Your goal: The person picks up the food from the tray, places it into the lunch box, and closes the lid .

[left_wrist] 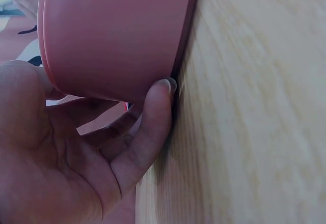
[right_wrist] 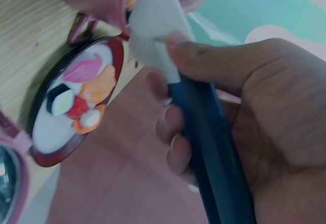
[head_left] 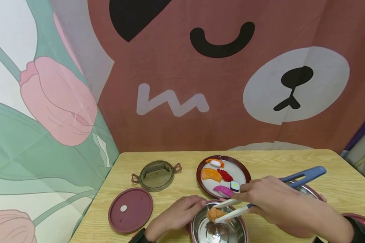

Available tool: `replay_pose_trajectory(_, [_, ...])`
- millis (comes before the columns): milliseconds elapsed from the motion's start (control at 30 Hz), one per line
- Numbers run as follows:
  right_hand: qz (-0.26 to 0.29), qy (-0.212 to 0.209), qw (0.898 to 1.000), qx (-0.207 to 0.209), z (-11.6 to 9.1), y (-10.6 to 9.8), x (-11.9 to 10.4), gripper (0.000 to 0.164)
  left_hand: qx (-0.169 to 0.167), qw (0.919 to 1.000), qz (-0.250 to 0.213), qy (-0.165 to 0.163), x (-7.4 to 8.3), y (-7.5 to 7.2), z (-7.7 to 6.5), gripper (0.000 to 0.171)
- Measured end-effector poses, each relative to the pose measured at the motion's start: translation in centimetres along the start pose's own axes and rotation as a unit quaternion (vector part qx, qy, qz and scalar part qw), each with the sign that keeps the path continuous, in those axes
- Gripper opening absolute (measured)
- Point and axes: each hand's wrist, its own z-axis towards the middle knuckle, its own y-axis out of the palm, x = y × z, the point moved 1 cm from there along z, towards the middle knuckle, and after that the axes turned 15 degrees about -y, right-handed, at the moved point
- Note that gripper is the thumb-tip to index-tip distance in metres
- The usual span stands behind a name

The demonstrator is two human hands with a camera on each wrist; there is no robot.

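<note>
My right hand [head_left: 272,199] grips blue-handled tongs [head_left: 304,177] with white tips. Between those tips, a brown crumbly toy food piece like fried chicken [head_left: 216,214] is over the steel inside of a pink pot [head_left: 245,233]. My left hand [head_left: 180,212] holds the pot at its left side; in the left wrist view the thumb [left_wrist: 155,112] presses low on the wall, close to the tabletop. Behind the pot lies a dark-red-rimmed plate [head_left: 246,168] with toy sushi [head_left: 211,174] on it. The right wrist view shows the thumb and fingers around the tongs.
A glass lid with brown side handles [head_left: 156,179] lies at the back left of the wooden table [head_left: 176,189]. Nearer is a dark red round lid [head_left: 140,206]. A second steel-lined pot [head_left: 311,192] is partly behind the right arm. Another reddish rim [head_left: 360,216] shows at the right edge.
</note>
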Motion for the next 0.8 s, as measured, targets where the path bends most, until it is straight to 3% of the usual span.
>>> replay_pose_trajectory(100, [-0.038, 0.015, 0.999, -0.034, 0.8, -0.1, -0.6, 0.034, 0.002, 1.0, 0.004, -0.002, 0.1, 0.0, 0.0, 0.042])
replay_pose_trajectory(267, [-0.077, 0.029, 0.993, -0.083, 1.8, -0.1, -1.4, 0.044, 0.007, 0.9999, 0.012, -0.002, 0.3, 0.1, 0.1, 0.042])
replay_pose_trajectory(800, [-0.14, 0.027, 0.986, -0.087, 2.9, 0.3, -2.7, 0.04, 0.008, 0.9999, 0.009, -0.004, -0.1, 0.1, 0.0, 0.039])
